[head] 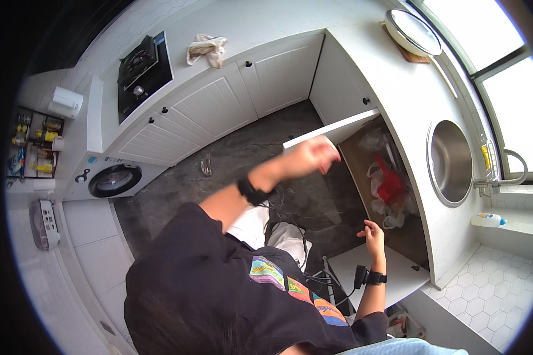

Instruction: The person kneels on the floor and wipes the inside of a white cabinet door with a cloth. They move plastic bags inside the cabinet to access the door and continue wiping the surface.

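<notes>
My left hand (316,155), blurred, is held near the left door (328,128) of an open cabinet below the sink, overlapping its edge in view. I cannot tell whether it touches the door. Its thumb is apart from the fingers, and nothing shows in it. My right hand (372,237) hovers by the cabinet opening, above the right door (353,266), fingers spread and empty. Inside the cabinet lie a red plastic bag (390,184) and several crumpled clear or white plastic bags (393,220). Each wrist bears a black strap.
A round steel sink (451,164) with a faucet (517,155) is set in the white countertop (402,88). A lidded pan (413,33), a cloth (206,49) and a gas stove (142,73) are farther left. Dark cables (304,244) hang near my legs. A washing machine (115,179) stands behind left.
</notes>
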Motion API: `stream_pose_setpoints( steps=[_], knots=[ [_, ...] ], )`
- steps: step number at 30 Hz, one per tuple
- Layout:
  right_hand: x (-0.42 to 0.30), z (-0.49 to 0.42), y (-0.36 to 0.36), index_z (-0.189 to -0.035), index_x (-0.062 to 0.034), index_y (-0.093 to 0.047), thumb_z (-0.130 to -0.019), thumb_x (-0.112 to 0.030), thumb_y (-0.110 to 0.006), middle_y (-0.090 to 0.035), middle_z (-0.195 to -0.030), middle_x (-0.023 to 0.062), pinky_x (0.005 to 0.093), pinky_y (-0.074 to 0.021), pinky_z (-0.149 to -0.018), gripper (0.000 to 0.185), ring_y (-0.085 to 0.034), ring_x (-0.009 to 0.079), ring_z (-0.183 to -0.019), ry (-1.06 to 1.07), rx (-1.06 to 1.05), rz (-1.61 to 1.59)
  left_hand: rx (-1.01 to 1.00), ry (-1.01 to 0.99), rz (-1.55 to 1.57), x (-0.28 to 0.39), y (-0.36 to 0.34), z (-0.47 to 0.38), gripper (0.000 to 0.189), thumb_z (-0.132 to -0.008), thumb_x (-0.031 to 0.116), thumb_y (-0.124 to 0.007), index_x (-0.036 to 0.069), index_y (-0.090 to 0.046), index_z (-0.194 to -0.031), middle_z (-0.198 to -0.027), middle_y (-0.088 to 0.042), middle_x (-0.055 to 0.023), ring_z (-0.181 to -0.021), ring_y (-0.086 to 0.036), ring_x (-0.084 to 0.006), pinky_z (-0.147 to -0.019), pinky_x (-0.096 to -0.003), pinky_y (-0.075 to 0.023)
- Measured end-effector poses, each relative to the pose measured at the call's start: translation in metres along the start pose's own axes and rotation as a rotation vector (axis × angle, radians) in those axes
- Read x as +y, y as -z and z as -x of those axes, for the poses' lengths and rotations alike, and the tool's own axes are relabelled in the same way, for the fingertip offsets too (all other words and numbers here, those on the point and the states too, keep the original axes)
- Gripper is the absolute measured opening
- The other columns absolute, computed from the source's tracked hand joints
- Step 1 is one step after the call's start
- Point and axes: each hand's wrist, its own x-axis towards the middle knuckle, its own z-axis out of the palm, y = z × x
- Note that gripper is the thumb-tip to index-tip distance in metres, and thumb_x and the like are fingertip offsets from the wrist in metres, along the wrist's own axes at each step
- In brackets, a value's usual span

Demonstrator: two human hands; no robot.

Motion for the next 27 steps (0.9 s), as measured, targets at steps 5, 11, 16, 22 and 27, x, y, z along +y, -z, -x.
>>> stream_pose_setpoints(
  steps=[5,11,16,22,27],
  knots=[
    [-0.046,0.012,-0.022,-0.120,-0.0003,-0.056,-0.095,-0.010,-0.050,-0.071,-0.081,0.0114,0.0265,-0.0493,-0.076,0.027,-0.067,0.0162,-0.079,0.114,0.114,0.022,0.862,-0.049,-0.259,-0.016,0.203,0.017,0.015,-0.086,0.009,-0.052,0.004,-0.061,-0.098,-0.076,-0.063,-0.0050,-0.068,-0.061,-0.0149,-0.064,-0.0291,-0.0512],
    [-0.077,0.046,-0.093,-0.121,-0.0009,-0.055,-0.096,-0.011,-0.050,-0.069,-0.088,0.0112,0.0288,-0.0498,-0.081,0.028,-0.066,0.0177,-0.085,-0.047,0.112,-0.104,1.463,-0.035,-0.623,-0.016,0.410,0.009,0.047,-0.074,0.012,-0.064,0.000,-0.051,-0.118,-0.118,-0.055,-0.0197,-0.109,-0.054,-0.0299,-0.092,-0.0389,-0.0441],
    [-0.085,0.088,-0.120,-0.122,-0.0015,-0.055,-0.096,-0.014,-0.050,-0.069,-0.089,0.0107,0.0294,-0.0494,-0.081,0.029,-0.066,0.0172,-0.085,-0.088,0.137,-0.105,1.402,-0.118,-0.783,0.010,0.479,-0.012,0.080,-0.070,0.021,-0.076,0.000,-0.037,-0.136,-0.138,-0.040,-0.0213,-0.131,-0.037,-0.0351,-0.108,-0.0408,-0.0324],
    [-0.102,0.111,-0.111,-0.121,-0.0021,-0.055,-0.096,-0.011,-0.048,-0.068,-0.088,0.0093,0.0299,-0.0500,-0.079,0.027,-0.065,0.0156,-0.084,-0.070,0.317,-0.142,1.234,-0.102,-0.645,0.009,0.528,-0.050,0.066,-0.067,0.025,-0.080,-0.002,-0.054,-0.121,-0.118,-0.060,-0.0220,-0.111,-0.057,-0.0344,-0.095,-0.0399,-0.0441],
    [-0.123,0.108,-0.106,-0.122,-0.0023,-0.055,-0.097,-0.012,-0.049,-0.069,-0.089,0.0086,0.0284,-0.0469,-0.083,0.028,-0.064,0.0153,-0.087,-0.068,0.315,-0.161,1.098,-0.053,-0.772,0.010,0.515,-0.041,0.040,-0.079,0.024,-0.072,-0.001,-0.060,-0.107,-0.104,-0.066,-0.0179,-0.097,-0.063,-0.0302,-0.083,-0.0396,-0.0480]
  ],
)
